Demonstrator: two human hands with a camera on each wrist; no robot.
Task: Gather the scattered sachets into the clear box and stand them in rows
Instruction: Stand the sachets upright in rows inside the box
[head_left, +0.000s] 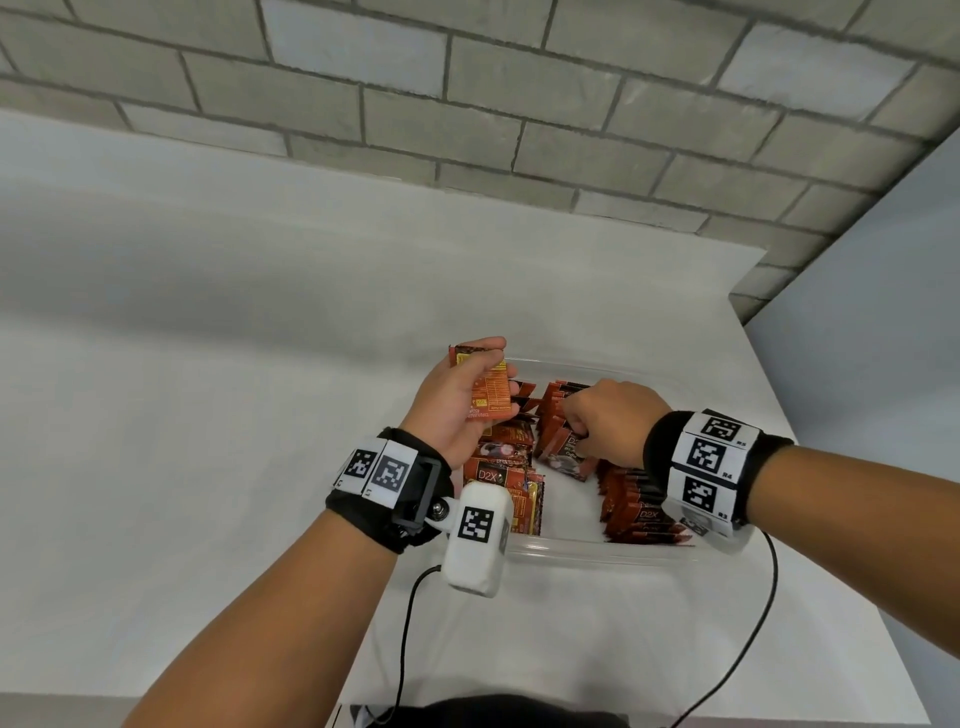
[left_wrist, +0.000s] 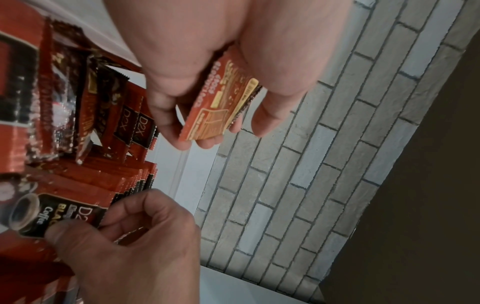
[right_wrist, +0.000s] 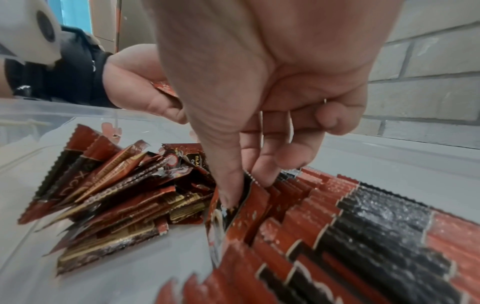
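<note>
A clear box on the white table holds many red and black coffee sachets. A loose pile lies at its left, and a standing row fills its right side. My left hand hovers over the box's far left corner, gripping a small stack of sachets with the orange backs showing. My right hand reaches down into the row and pinches the top edge of one sachet between thumb and fingers.
The white table runs off to the left and ends just right of the box. A grey brick wall stands behind. Black cables trail from both wrist cameras toward the table's near edge.
</note>
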